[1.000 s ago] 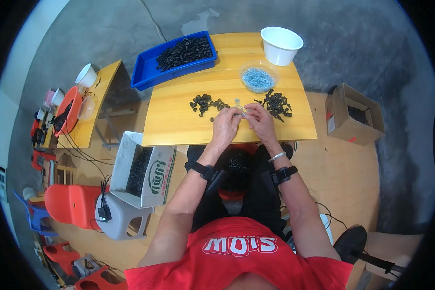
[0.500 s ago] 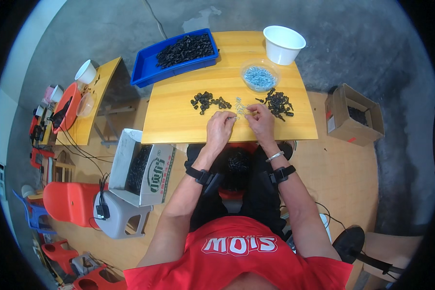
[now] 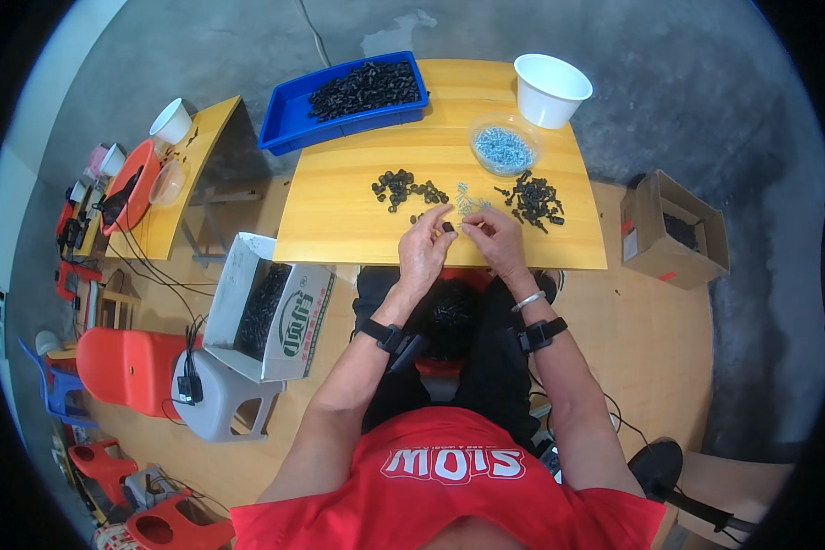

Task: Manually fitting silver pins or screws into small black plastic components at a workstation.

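Over the near part of the yellow table, my left hand (image 3: 423, 249) pinches a small black plastic piece (image 3: 448, 226) between thumb and fingertips. Close beside it on the right, my right hand (image 3: 496, 240) has thumb and forefinger pressed together; whatever is in that pinch is too small to make out. Just beyond my fingers lie several loose silvery screws (image 3: 465, 198). A pile of short, rounded black pieces (image 3: 396, 190) is to their left, and a heap of longer black parts (image 3: 534, 200) to their right.
A clear bowl of bluish screws (image 3: 504, 149) and a white tub (image 3: 550, 92) stand at the far right of the table (image 3: 339, 240). The blue tray (image 3: 284, 124) of black parts is far left. Open cartons stand on the floor to the left (image 3: 300, 323) and right (image 3: 655, 259).
A black piece is now in my left fingers, where none showed before. Another piece now lies apart from the left pile. The whole view has shifted slightly.
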Available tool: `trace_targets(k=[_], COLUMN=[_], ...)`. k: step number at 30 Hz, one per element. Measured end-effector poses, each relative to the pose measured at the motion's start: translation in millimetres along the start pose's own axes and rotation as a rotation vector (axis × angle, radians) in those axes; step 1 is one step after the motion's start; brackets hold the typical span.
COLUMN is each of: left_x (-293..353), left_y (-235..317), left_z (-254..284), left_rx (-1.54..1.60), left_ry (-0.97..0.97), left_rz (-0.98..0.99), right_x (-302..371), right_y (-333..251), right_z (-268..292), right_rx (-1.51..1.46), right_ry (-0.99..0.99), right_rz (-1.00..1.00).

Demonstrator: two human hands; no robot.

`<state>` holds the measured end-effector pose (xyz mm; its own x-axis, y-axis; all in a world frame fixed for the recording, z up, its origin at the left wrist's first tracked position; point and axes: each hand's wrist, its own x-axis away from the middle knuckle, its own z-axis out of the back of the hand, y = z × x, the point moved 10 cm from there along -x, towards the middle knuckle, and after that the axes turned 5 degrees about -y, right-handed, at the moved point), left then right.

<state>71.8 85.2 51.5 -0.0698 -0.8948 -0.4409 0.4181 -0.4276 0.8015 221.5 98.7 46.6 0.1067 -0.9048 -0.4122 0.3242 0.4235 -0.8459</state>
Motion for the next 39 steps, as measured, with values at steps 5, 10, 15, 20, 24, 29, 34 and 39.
trace_targets(k=[5, 10, 15, 20, 24, 29, 34, 39], left_x=[3.4, -0.1, -0.4, 2.9, -0.4, 0.6, 1.2, 2.2], left_y=[-24.2, -13.1, -10.0, -46.4, -53.7, -46.7, -47.0, -42.8], left_z=[-10.9, -9.0, -8.0, -13.2, -13.5, -16.6, -18.5, -22.3], left_rx=[-0.003, -0.099, -0.142, 0.502, 0.743, 0.783, 0.781, 0.719], left_ry=[-0.126, -0.083, -0.092, -0.099, -0.085, -0.139, -0.15, -0.213], left_rz=[0.218, 0.093, 0.057, 0.375, 0.365, 0.364, 0.356, 0.343], right_x=[0.3, 0.0, 0.2, 2.5, 4.1, 1.6, -0.7, 0.4], right_y=[0.3, -4.8, -14.4, -7.0, -7.9, -19.3, -30.5, -43.0], right_z=[-2.1, -1.2, -3.9, 3.7, -0.6, -4.9, -5.5, -9.3], right_rx=[0.024, 0.066, 0.124, 0.048, 0.042, 0.05, 0.131, 0.155], right_ry=[-0.01, -0.006, -0.023, 0.051, 0.06, 0.066, 0.05, 0.035], right_rz=[0.009, 0.035, 0.08, -0.007, -0.043, -0.002, 0.057, 0.124])
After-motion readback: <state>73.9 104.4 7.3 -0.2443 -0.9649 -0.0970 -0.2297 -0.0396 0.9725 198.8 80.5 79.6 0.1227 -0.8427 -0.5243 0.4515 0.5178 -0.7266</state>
